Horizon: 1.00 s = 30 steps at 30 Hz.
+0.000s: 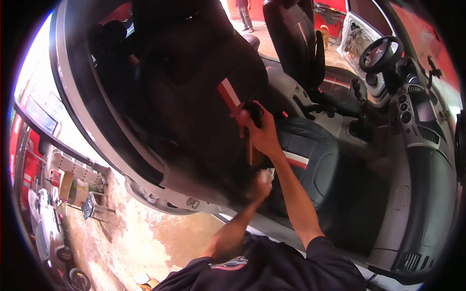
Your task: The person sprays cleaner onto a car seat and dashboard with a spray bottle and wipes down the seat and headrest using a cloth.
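My right hand (266, 137) is closed around a black rounded object (253, 114) in front of the dark seat backrest (194, 92). A brown-orange part (251, 154) shows just below that hand; whether it belongs to the same object I cannot tell. Lower down, my left hand (263, 185) is smeared by motion, with something whitish at its fingers. A red and white stripe (229, 94) crosses the backrest right above my right hand. The black seat cushion (307, 160), with a similar stripe, lies under my right forearm.
The door frame (116, 150) curves along the left. Beyond the seat are the gear lever (360, 127), steering wheel (381, 54) and dashboard (422, 184). A second seat (295, 43) stands across the cabin. Outside are a chair (94, 206), a parked car (48, 233) and a standing person (244, 13).
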Available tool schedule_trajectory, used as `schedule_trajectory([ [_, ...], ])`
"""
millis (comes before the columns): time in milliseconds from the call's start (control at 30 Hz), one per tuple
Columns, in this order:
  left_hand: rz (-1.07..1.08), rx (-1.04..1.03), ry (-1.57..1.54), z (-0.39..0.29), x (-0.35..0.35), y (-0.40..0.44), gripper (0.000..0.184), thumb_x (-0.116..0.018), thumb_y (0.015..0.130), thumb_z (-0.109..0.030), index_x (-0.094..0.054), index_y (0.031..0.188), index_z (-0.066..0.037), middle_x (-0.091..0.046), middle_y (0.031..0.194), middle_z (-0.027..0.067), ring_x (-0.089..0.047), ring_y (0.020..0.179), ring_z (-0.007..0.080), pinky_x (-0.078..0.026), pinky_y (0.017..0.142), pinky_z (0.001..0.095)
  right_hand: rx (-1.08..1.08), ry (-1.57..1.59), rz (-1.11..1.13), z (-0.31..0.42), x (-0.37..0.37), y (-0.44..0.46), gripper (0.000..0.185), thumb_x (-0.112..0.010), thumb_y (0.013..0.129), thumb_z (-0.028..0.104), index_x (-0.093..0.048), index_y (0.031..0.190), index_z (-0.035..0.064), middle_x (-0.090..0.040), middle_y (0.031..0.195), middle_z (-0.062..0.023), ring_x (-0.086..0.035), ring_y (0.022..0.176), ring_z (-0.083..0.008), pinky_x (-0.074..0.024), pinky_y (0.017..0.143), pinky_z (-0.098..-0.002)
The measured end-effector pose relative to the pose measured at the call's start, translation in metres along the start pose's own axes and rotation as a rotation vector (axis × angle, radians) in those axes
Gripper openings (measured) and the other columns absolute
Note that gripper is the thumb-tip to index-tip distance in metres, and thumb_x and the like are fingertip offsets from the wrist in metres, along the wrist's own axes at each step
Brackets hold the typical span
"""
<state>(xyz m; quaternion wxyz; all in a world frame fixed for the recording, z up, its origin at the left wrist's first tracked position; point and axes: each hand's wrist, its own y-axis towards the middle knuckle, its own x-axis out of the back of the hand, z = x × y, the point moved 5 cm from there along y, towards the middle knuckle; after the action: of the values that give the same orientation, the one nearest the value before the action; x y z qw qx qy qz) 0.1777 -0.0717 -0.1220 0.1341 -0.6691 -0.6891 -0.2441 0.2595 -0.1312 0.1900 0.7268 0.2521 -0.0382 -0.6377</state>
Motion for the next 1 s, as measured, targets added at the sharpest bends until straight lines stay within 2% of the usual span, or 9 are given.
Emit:
schedule_trajectory([
  [100,-0.512,-0.169,-0.405,-0.041,0.073,0.069,0.02,-0.054,0.095,-0.003,-0.062,0.113,-0.003,-0.067,0.109,0.0126,-0.066,0.104,0.0311,-0.052,0.093,0.0424,-0.009,-0.079,-0.013,0.02,0.019,-0.006,0.016,-0.063,0.106,0.016,-0.064,0.111,0.001,-0.072,0.097,-0.0039,-0.058,0.058,-0.0073,-0.0467,0.055,-0.0261],
  [200,-0.935,-0.297,-0.384,-0.145,0.201,0.121,0.039,-0.059,0.098,-0.007,-0.055,0.135,0.002,-0.062,0.13,0.0173,-0.059,0.123,0.0282,-0.042,0.112,0.0403,0.025,-0.142,-0.024,0.027,0.034,-0.006,0.017,-0.062,0.107,0.017,-0.064,0.112,0.0013,-0.072,0.096,-0.0027,-0.058,0.059,-0.0067,-0.0461,0.055,-0.0256],
  [333,-1.058,-0.3,-0.085,-0.231,0.314,0.177,0.069,-0.072,0.095,-0.028,-0.043,0.147,0.007,-0.06,0.136,0.022,-0.059,0.126,0.0333,-0.043,0.113,0.0417,0.067,-0.098,-0.056,0.034,0.035,0.003,0.02,-0.063,0.106,0.019,-0.065,0.115,0.0011,-0.071,0.095,-0.0024,-0.057,0.06,-0.0062,-0.0456,0.055,-0.0254],
  [500,-0.572,-0.074,0.245,-0.289,0.343,0.228,0.067,-0.072,0.095,-0.038,-0.053,0.14,0.008,-0.07,0.115,0.0186,-0.07,0.104,0.0349,-0.054,0.097,0.0444,0.031,-0.108,-0.092,0.011,0.023,0.007,0.028,-0.069,0.102,0.025,-0.066,0.121,0.0035,-0.072,0.097,-0.0028,-0.058,0.064,-0.0063,-0.0472,0.055,-0.0248],
  [600,-0.016,-0.276,-0.5,-0.28,0.357,0.254,0.062,-0.065,0.099,-0.043,-0.059,0.135,0.007,-0.074,0.111,0.0167,-0.073,0.099,0.0341,-0.057,0.092,0.044,-0.031,0.036,-0.089,-0.009,0.008,0.009,0.033,-0.071,0.102,0.03,-0.067,0.124,0.006,-0.072,0.099,-0.0018,-0.061,0.07,-0.0063,-0.0509,0.058,-0.024],
  [667,0.12,-0.574,-0.519,-0.295,0.385,0.285,0.057,-0.062,0.099,-0.041,-0.062,0.134,0.005,-0.073,0.117,0.0166,-0.072,0.1,0.0323,-0.056,0.092,0.0421,0.031,0.113,-0.089,-0.016,-0.002,0.018,0.032,-0.071,0.102,0.031,-0.067,0.124,0.0073,-0.072,0.098,-0.0006,-0.062,0.072,-0.0066,-0.052,0.057,-0.0238],
  [767,-0.068,-0.868,0.142,-0.305,0.428,0.348,0.051,-0.056,0.098,-0.034,-0.064,0.134,0.001,-0.068,0.129,0.0179,-0.07,0.104,0.0292,-0.055,0.091,0.0395,0.085,0.211,-0.129,-0.025,-0.014,0.029,0.038,-0.074,0.099,0.03,-0.066,0.123,0.0027,-0.07,0.1,-0.0061,-0.061,0.061,-0.0099,-0.0513,0.053,-0.0261],
  [867,-0.023,-0.512,-0.212,-0.371,0.428,0.333,0.049,-0.05,0.097,-0.03,-0.064,0.133,0.0,-0.063,0.138,0.0188,-0.067,0.107,0.0255,-0.054,0.089,0.0371,0.057,0.177,-0.153,-0.018,-0.021,0.038,0.029,-0.071,0.102,0.033,-0.067,0.115,0.0067,-0.072,0.094,-0.0005,-0.063,0.069,-0.0067,-0.0519,0.055,-0.0254],
  [1000,0.004,-0.559,-0.248,-0.421,0.408,0.292,0.05,-0.049,0.098,-0.031,-0.062,0.135,0.0,-0.063,0.138,0.019,-0.066,0.104,0.0243,-0.054,0.087,0.0371,0.192,0.046,-0.208,-0.013,-0.02,0.059,0.03,-0.07,0.102,0.034,-0.068,0.108,0.0049,-0.072,0.088,-0.0012,-0.062,0.063,-0.0075,-0.0511,0.054,-0.0266],
])
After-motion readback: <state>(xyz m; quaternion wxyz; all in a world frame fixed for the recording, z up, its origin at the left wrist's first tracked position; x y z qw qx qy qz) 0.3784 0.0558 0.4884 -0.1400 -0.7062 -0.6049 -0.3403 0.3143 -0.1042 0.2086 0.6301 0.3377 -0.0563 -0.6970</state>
